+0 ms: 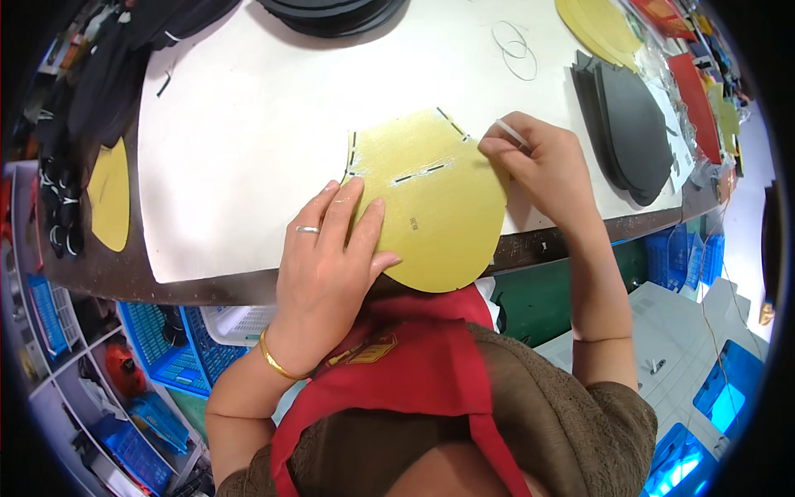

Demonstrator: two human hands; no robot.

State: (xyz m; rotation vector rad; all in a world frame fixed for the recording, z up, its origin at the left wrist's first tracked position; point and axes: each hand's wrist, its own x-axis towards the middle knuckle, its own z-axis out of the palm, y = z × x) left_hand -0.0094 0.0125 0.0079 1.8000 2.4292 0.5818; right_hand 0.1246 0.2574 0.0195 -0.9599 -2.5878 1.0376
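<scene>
A yellow rounded template [451,236] with narrow dark slots near its far part lies at the table's front edge, its near end overhanging. Smeared whitish marks surround the slots. My left hand [327,248], with a ring and a gold bracelet, rests flat on the template's left side, fingers spread. At the template's upper right edge, my right hand [538,166] pinches a thin white pen [512,132]. The pen's tip is hidden by the fingers. A sliver of dark material shows under the template's left edge; how much lies beneath cannot be seen.
Stacked black pieces [625,132] lie at right, with more black pieces [335,12] at the far edge. Yellow pieces [596,33] sit far right; another yellow piece [110,199] lies left. Two thin rings [515,51] rest on the white sheet [224,166]. Blue baskets [178,356] stand below.
</scene>
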